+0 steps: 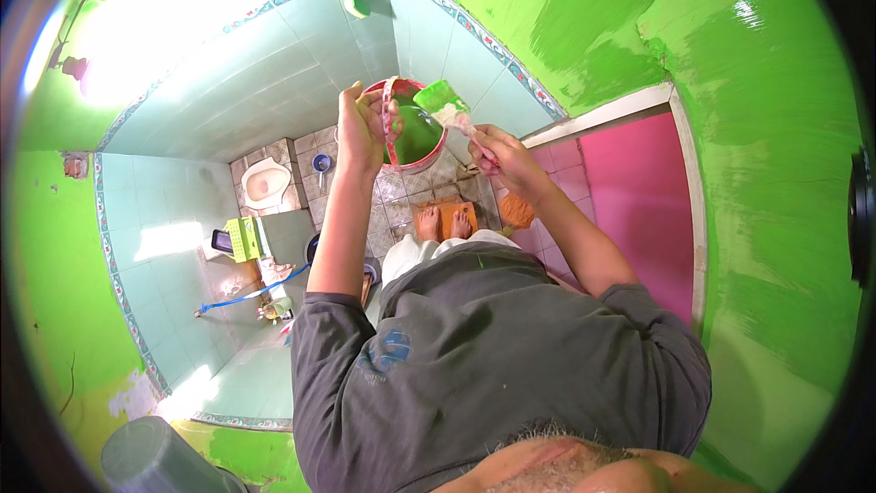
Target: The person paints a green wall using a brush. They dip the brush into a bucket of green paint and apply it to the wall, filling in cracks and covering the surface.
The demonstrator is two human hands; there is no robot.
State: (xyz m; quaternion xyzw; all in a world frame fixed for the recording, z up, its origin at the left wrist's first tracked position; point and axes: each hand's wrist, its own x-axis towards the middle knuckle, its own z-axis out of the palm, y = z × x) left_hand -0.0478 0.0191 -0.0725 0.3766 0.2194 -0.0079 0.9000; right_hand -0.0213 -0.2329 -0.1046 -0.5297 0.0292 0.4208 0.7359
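My left hand is closed round the handle of a red bucket, which hangs in front of me with green paint inside. Over the bucket's right side is a wide paintbrush, its bristles coated in bright green and its pale lower part smeared. My right hand grips the brush by its handle, bristles pointing up and to the left. The brush appears just above the rim; whether it touches the bucket I cannot tell.
I stand barefoot on an orange board on a tiled floor. To the left are a squat toilet, a blue dipper, a light-green basket and a blue hose. A white-framed doorway opens right. Green-painted walls rise around.
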